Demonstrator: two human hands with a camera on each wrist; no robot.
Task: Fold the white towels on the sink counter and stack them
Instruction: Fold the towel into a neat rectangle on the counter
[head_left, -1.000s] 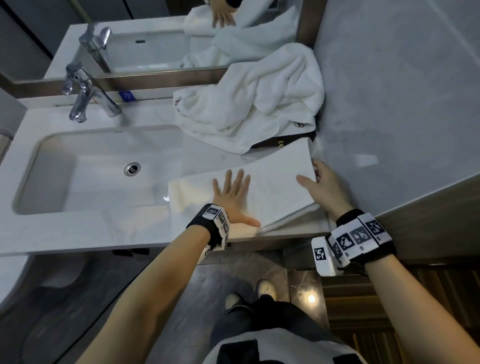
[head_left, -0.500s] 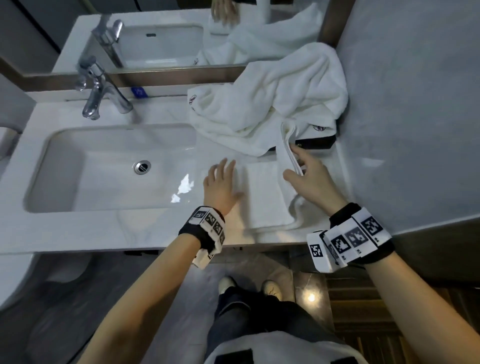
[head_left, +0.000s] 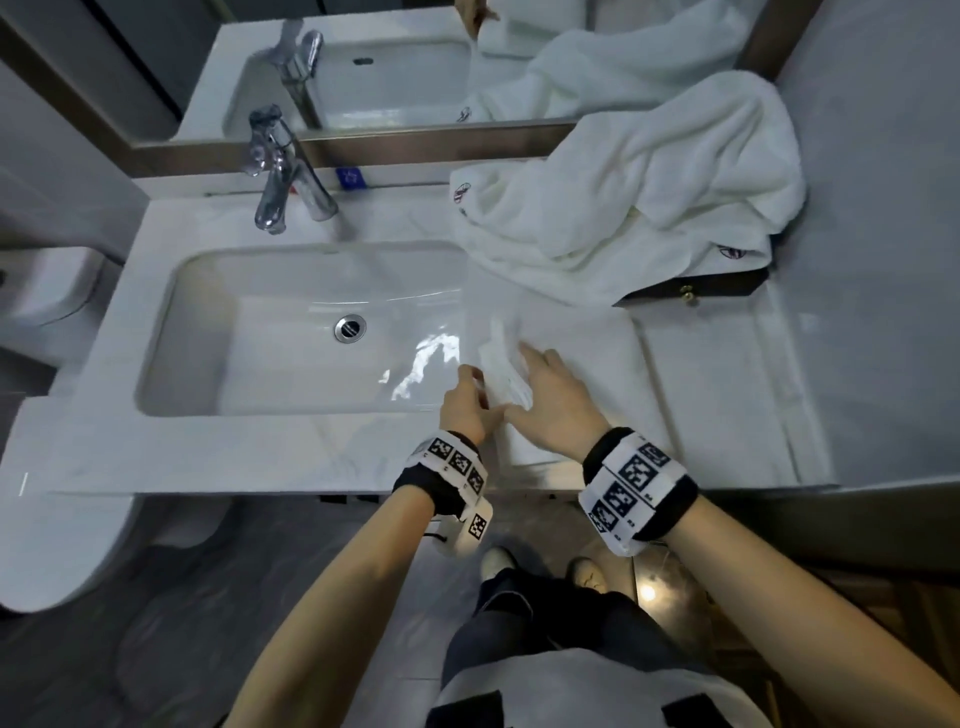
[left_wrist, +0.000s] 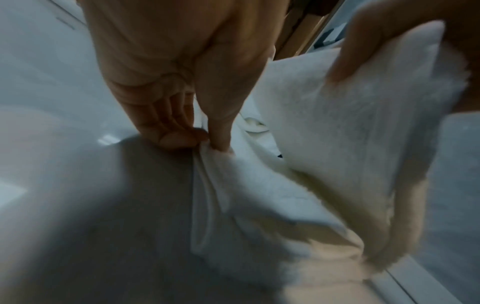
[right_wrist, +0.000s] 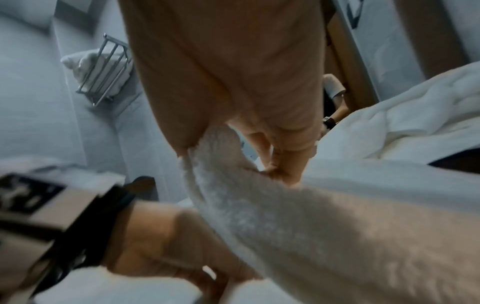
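right hand (head_left: 558, 410) swung its flap leftward since half a second back; it pinches that raised edge beside the left hand (head_left: 467, 408), which pinches the near-left corner. folded towel (head_left: 576, 338) lies on the counter (head_left: 208, 457) right of the basin (head_left: 291, 332), fold not closed. crumpled towels (head_left: 639, 192) behind, untouched. nothing stacked.
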